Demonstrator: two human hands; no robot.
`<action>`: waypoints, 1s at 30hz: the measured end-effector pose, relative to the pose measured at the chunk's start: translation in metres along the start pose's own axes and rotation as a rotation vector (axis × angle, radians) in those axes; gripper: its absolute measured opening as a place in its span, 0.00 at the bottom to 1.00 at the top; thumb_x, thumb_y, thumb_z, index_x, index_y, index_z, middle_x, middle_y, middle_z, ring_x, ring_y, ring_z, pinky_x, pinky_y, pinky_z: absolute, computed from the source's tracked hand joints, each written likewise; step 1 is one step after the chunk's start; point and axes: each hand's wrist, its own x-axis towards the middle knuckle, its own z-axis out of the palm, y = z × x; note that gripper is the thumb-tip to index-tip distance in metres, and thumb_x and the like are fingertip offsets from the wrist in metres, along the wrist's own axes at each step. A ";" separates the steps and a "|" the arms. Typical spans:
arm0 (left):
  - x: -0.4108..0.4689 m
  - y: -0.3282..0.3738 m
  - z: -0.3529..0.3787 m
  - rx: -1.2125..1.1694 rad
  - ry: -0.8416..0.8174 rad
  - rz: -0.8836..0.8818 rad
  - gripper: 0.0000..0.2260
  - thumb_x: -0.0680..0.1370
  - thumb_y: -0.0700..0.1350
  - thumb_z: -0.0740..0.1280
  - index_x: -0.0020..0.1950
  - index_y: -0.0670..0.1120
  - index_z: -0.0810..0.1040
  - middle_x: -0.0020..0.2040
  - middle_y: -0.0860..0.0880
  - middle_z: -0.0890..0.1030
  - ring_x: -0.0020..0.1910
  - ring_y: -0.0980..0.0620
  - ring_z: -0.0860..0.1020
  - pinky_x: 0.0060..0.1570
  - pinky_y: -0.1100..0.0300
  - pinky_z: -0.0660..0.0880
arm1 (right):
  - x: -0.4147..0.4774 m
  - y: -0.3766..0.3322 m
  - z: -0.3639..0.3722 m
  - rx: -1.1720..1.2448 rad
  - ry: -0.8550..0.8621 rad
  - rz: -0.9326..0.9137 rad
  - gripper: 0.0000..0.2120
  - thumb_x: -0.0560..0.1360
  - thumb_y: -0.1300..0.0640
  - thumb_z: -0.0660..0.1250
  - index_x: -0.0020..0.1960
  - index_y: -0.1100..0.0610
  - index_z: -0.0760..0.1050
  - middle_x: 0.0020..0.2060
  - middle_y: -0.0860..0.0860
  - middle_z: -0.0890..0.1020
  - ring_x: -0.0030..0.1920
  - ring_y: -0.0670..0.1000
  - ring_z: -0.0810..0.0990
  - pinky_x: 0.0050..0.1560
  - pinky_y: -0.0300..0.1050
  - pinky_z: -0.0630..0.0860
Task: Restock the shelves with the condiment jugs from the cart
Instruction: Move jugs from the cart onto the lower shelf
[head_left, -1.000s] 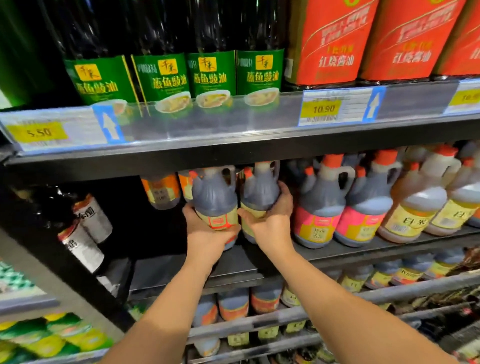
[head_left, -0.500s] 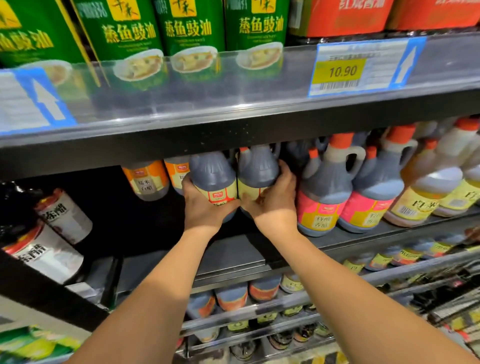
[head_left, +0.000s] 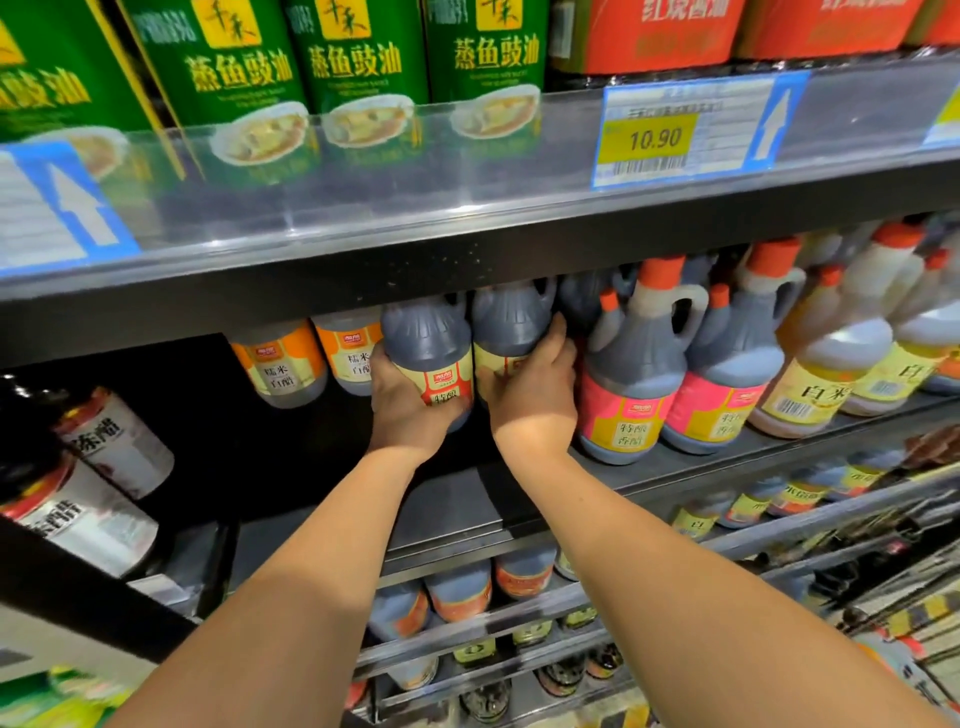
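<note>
Two dark vinegar jugs with yellow-and-red labels stand side by side under the upper shelf board. My left hand (head_left: 408, 410) grips the left jug (head_left: 428, 338) round its lower body. My right hand (head_left: 535, 395) grips the right jug (head_left: 511, 325), its fingers wrapped round the jug's right side. Both jugs sit deep on the middle shelf (head_left: 701, 470), their caps hidden by the board above. To their right stands a row of dark jugs with pink labels (head_left: 631, 384) and orange caps.
Two orange-labelled jugs (head_left: 283, 364) stand behind on the left, with a dark gap beside them. Pale jugs with yellow labels (head_left: 826, 374) fill the right. Green bottles (head_left: 358, 62) and a 10.90 price tag (head_left: 657, 137) sit on the shelf above. White-labelled bottles (head_left: 111, 447) lie at the left.
Both hands have pushed the two jugs further back and up under the shelf board. The view has moved closer to the shelf.
</note>
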 end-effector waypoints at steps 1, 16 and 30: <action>-0.001 0.001 -0.001 0.014 0.001 0.006 0.47 0.64 0.42 0.79 0.73 0.58 0.52 0.68 0.50 0.70 0.66 0.49 0.71 0.65 0.49 0.70 | -0.001 -0.001 -0.001 -0.016 -0.010 -0.001 0.48 0.72 0.48 0.72 0.79 0.58 0.46 0.73 0.58 0.61 0.70 0.61 0.67 0.62 0.54 0.70; -0.098 0.016 -0.017 0.179 0.007 0.148 0.27 0.70 0.50 0.75 0.66 0.46 0.70 0.61 0.48 0.71 0.61 0.49 0.72 0.58 0.58 0.71 | -0.063 0.033 -0.087 0.021 -0.013 -0.360 0.26 0.75 0.53 0.69 0.67 0.62 0.66 0.61 0.55 0.72 0.63 0.54 0.71 0.60 0.44 0.72; -0.228 0.093 0.215 0.187 -0.827 0.427 0.16 0.73 0.48 0.72 0.59 0.49 0.74 0.54 0.52 0.76 0.52 0.54 0.76 0.52 0.59 0.73 | -0.107 0.251 -0.286 -0.100 0.291 0.139 0.16 0.75 0.53 0.69 0.61 0.56 0.73 0.49 0.47 0.74 0.52 0.48 0.75 0.50 0.33 0.69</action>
